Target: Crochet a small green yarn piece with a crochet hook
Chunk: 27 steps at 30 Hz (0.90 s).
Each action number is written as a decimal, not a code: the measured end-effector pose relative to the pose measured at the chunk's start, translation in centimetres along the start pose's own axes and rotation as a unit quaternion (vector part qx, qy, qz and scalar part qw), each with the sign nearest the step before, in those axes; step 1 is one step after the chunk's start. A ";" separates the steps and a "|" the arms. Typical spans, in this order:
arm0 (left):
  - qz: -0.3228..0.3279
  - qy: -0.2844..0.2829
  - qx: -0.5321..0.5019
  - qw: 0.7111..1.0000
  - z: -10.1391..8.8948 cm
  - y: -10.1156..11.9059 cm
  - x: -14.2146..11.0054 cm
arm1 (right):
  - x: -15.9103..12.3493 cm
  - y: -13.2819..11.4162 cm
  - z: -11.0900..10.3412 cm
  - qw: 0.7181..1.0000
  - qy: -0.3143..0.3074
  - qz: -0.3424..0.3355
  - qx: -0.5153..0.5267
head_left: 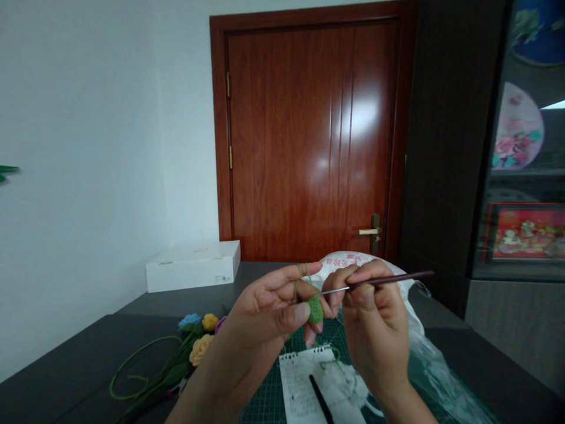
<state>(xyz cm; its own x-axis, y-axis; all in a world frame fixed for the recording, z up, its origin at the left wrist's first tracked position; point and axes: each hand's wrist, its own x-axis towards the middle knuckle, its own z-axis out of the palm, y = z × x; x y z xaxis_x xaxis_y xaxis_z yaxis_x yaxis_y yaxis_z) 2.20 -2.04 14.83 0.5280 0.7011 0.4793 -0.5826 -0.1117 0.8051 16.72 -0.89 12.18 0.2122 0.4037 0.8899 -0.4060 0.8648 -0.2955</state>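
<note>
Between the thumb and fingers of my left hand [273, 312] is a small green crochet piece [315, 309]. Green yarn [296, 288] loops around the raised index finger of that hand and runs down to the piece. My right hand [375, 318] grips a crochet hook [391, 279] by its dark handle, pen-like. The hook's thin metal shaft points left, its tip at the top edge of the green piece. Whether the tip sits inside a stitch is too small to tell.
Crocheted flowers [200, 350] with green stems lie left on the dark table [88, 341]. A white box [192, 268] stands behind. Under my hands are a green cutting mat [265, 394], a notepad sheet [293, 383] and a black pen [321, 399]. A white plastic bag [415, 312] lies at right.
</note>
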 end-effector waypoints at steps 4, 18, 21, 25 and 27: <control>-0.016 -0.024 -0.007 1.000 -0.4 0.0 -0.1 | 0.2 -0.2 -0.2 0.996 -0.017 0.069 0.060; 0.052 0.090 0.150 0.983 -0.2 0.1 -0.2 | 0.5 -0.1 -0.2 0.986 -0.058 0.151 0.042; 0.067 0.099 0.164 0.979 0.0 0.0 -0.2 | 0.4 0.2 -0.3 0.992 -0.049 0.112 0.001; 0.078 0.135 0.180 0.971 0.7 -0.5 -0.2 | 0.0 0.4 0.1 0.998 -0.025 0.028 -0.048; 0.080 0.142 0.180 0.970 0.7 -0.8 -0.2 | -0.1 0.4 0.3 0.998 -0.010 0.001 -0.063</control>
<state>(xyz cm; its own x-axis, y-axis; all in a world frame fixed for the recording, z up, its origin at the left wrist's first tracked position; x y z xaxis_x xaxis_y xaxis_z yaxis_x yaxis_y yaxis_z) 3.01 -2.56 14.38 0.2273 0.8150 0.5331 -0.3617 -0.4376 0.8232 16.24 -0.65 12.05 0.1926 0.4007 0.8957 -0.2913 0.8950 -0.3377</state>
